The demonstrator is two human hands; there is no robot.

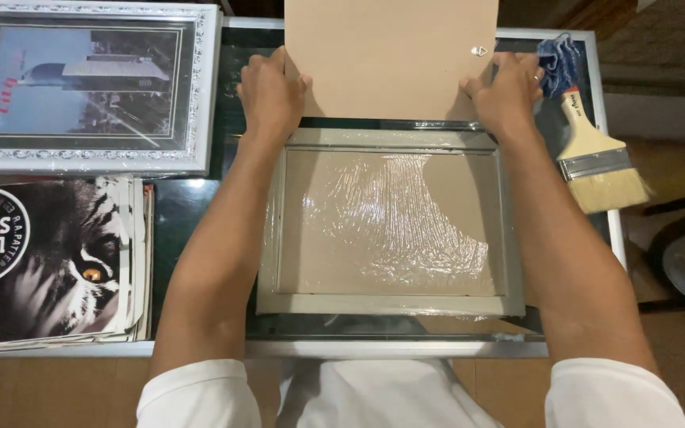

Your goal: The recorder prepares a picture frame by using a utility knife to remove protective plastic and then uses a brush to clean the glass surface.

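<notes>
A tan backing board [390, 55] with a small metal hanger near its right edge stands tilted up at the far side of the table. My left hand [269, 95] grips its lower left corner and my right hand [505, 91] grips its lower right corner. Just below the board lies a grey picture frame [271, 238], face down, wrapped in shiny clear plastic film [394, 218].
A silver ornate framed picture [89, 87] lies at the far left. Below it sits a stack of prints with a tiger face [65, 261]. A paintbrush [596, 158] and a blue cloth [558, 62] lie at the right on the dark glass table [192, 214].
</notes>
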